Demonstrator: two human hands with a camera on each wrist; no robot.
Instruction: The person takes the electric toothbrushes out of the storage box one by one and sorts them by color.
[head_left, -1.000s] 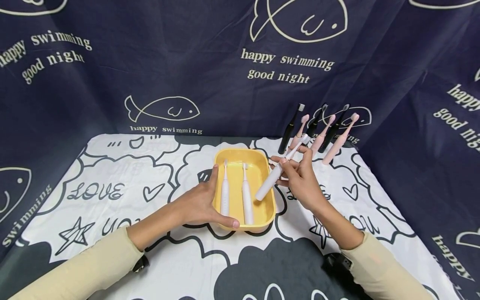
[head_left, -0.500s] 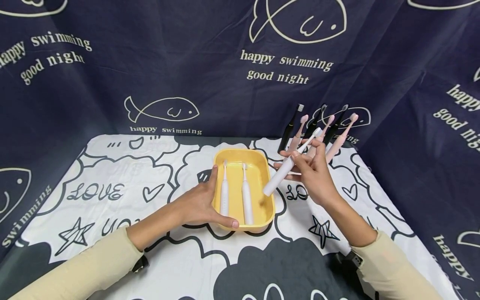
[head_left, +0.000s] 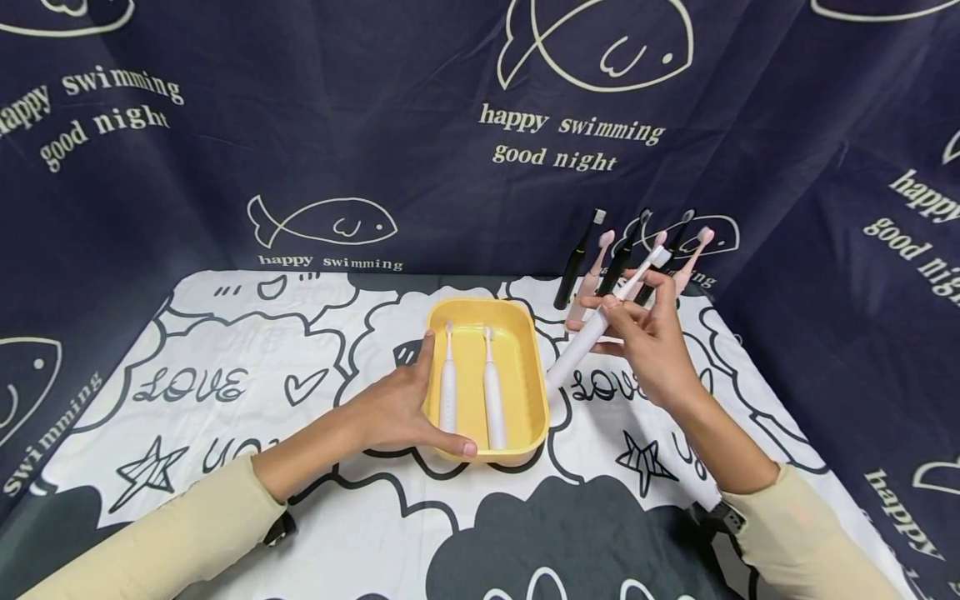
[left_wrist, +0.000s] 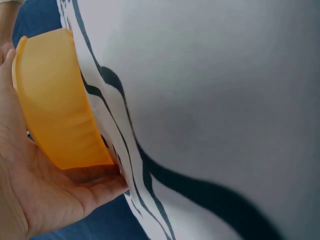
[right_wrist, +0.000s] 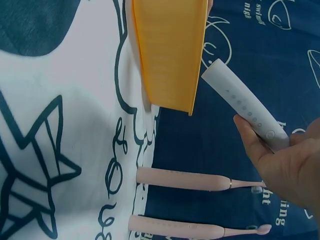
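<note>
My right hand (head_left: 651,342) pinches a white electric toothbrush (head_left: 579,343) by its upper handle, bristle end up to the right. The handle's lower end is by the yellow tray's right rim; its row of small markings shows in the right wrist view. Two more white electric toothbrushes, a left one (head_left: 448,392) and a right one (head_left: 493,396), lie side by side in the yellow tray (head_left: 525,367). The left hand (head_left: 401,408) holds the tray at its left side, thumb over the near rim. In the left wrist view, its fingers (left_wrist: 102,187) lie along the tray wall (left_wrist: 60,100).
Beyond the right hand stand several upright electric toothbrushes: black ones (head_left: 572,277) in back and pink ones (head_left: 587,292) in front, partly hidden by that hand. A patterned cloth (head_left: 225,358) covers the table; dark fabric (head_left: 337,125) hangs behind.
My right hand has moved right and away from the tray with the white toothbrush, whose lower end was over the tray and is now at its right rim. Left hand and tray stay put.
</note>
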